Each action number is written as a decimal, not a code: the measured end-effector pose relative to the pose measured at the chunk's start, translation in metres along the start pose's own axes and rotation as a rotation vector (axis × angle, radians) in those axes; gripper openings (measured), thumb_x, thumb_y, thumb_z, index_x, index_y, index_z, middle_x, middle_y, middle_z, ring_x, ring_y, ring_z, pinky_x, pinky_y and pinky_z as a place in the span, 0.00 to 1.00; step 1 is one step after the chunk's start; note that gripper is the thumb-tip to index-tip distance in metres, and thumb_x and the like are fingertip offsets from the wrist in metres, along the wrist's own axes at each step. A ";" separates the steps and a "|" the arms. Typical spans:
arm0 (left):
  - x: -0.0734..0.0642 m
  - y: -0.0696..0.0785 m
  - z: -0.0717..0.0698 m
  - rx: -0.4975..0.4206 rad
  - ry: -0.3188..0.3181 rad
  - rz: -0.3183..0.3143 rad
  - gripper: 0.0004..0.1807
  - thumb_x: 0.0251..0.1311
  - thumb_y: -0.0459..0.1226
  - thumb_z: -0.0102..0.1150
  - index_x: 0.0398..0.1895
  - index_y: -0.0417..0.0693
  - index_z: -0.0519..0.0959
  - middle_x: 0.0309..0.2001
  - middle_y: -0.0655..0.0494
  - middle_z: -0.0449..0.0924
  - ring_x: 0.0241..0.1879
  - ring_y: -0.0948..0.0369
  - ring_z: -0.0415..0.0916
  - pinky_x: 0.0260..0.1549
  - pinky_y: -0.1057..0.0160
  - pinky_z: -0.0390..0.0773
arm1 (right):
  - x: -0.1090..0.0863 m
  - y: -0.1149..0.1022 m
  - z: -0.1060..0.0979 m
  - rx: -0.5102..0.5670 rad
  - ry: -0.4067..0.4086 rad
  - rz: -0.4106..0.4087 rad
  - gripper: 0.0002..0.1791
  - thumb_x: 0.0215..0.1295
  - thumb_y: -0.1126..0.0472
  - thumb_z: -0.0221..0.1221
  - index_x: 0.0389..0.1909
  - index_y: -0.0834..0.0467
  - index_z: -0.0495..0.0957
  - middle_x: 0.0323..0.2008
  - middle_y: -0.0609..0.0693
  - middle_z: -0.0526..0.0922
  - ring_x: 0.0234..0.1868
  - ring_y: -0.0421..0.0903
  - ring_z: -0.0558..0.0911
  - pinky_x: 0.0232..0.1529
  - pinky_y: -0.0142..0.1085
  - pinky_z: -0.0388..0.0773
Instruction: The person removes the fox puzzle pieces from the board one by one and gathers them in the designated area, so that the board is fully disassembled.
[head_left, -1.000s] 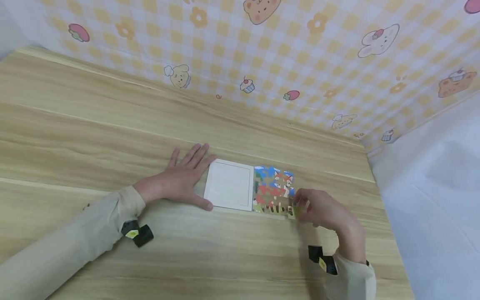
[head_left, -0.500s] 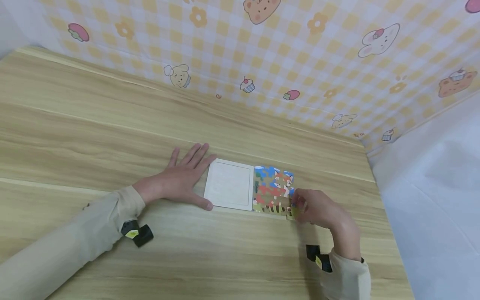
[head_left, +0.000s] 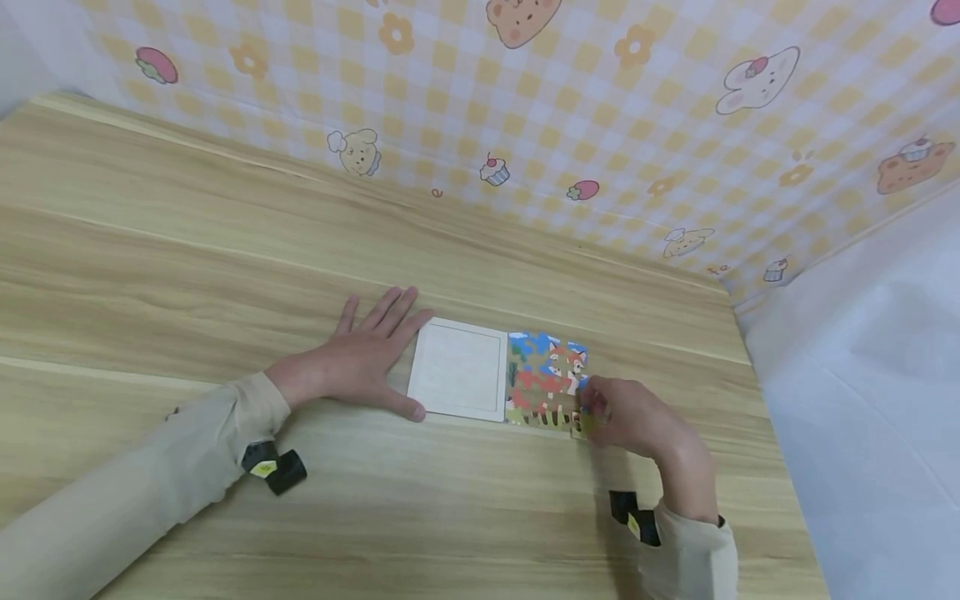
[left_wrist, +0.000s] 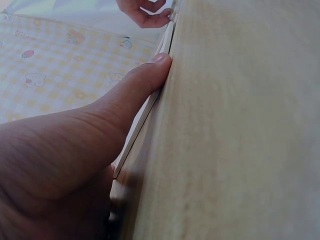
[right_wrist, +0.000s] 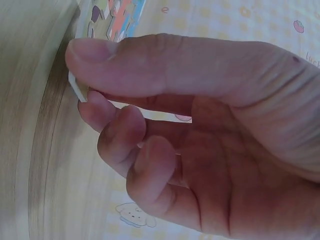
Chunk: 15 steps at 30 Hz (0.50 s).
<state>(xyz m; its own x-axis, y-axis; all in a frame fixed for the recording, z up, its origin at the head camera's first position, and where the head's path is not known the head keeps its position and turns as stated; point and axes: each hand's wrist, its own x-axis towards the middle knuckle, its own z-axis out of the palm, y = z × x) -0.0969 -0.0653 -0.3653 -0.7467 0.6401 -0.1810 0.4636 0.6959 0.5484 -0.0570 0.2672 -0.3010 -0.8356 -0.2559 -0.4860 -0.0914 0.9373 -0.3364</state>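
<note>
A white square puzzle tray (head_left: 459,369) with a thin border line lies flat on the table. Against its right side lies a fox jigsaw puzzle (head_left: 542,380), its pieces slightly apart. My left hand (head_left: 358,364) is spread at the tray's left side, with thumb and index fingertip touching its corners. At the puzzle's lower right corner, my right hand (head_left: 637,418) pinches a puzzle piece (head_left: 577,425) between thumb and fingers. In the right wrist view the thumb covers much of this piece (right_wrist: 78,90), and its other fingers are curled without holding anything.
The wood-grain table (head_left: 420,517) spreads around the puzzle. A checked cloth (head_left: 450,100) with cartoon animals hangs along the back, and a plain white sheet (head_left: 862,375) borders the right side.
My right hand has shifted slightly left with the piece, toward the puzzle's lower right corner. The left hand and the tray have stayed in place.
</note>
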 end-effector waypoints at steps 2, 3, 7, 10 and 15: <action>0.000 0.000 0.000 0.001 -0.001 -0.001 0.66 0.38 0.68 0.62 0.73 0.44 0.40 0.72 0.42 0.24 0.70 0.48 0.19 0.56 0.35 0.21 | 0.000 0.000 0.000 -0.002 0.003 0.000 0.18 0.43 0.72 0.66 0.37 0.61 0.74 0.29 0.48 0.75 0.32 0.45 0.71 0.34 0.39 0.70; 0.000 0.000 0.000 0.001 -0.001 -0.002 0.66 0.38 0.68 0.62 0.73 0.44 0.40 0.72 0.42 0.24 0.70 0.48 0.19 0.56 0.35 0.21 | 0.000 0.000 0.000 -0.004 0.006 -0.001 0.18 0.43 0.72 0.67 0.37 0.61 0.74 0.29 0.48 0.75 0.32 0.45 0.72 0.34 0.39 0.71; 0.000 0.000 0.000 0.003 0.000 -0.004 0.67 0.38 0.68 0.62 0.73 0.44 0.40 0.72 0.42 0.24 0.70 0.48 0.19 0.56 0.35 0.21 | -0.001 0.000 -0.001 -0.004 0.014 -0.003 0.19 0.44 0.71 0.67 0.40 0.63 0.75 0.32 0.48 0.77 0.35 0.46 0.74 0.37 0.41 0.73; 0.000 0.000 0.000 -0.002 0.001 -0.004 0.67 0.38 0.68 0.63 0.73 0.44 0.40 0.72 0.41 0.24 0.70 0.48 0.19 0.56 0.35 0.21 | -0.002 0.000 -0.003 -0.002 0.026 -0.019 0.19 0.46 0.70 0.67 0.41 0.63 0.75 0.34 0.49 0.78 0.35 0.46 0.75 0.37 0.41 0.74; -0.001 -0.001 0.001 -0.004 0.003 -0.002 0.67 0.38 0.67 0.63 0.73 0.43 0.39 0.72 0.41 0.24 0.70 0.48 0.19 0.56 0.35 0.21 | -0.007 0.001 -0.008 0.009 0.063 -0.046 0.17 0.50 0.67 0.67 0.41 0.64 0.75 0.33 0.50 0.78 0.30 0.44 0.75 0.33 0.39 0.74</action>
<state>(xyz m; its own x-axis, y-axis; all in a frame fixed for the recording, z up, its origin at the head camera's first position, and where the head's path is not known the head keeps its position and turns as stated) -0.0964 -0.0661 -0.3660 -0.7494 0.6374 -0.1794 0.4602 0.6961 0.5510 -0.0557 0.2715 -0.2918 -0.8630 -0.2829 -0.4185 -0.1257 0.9226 -0.3646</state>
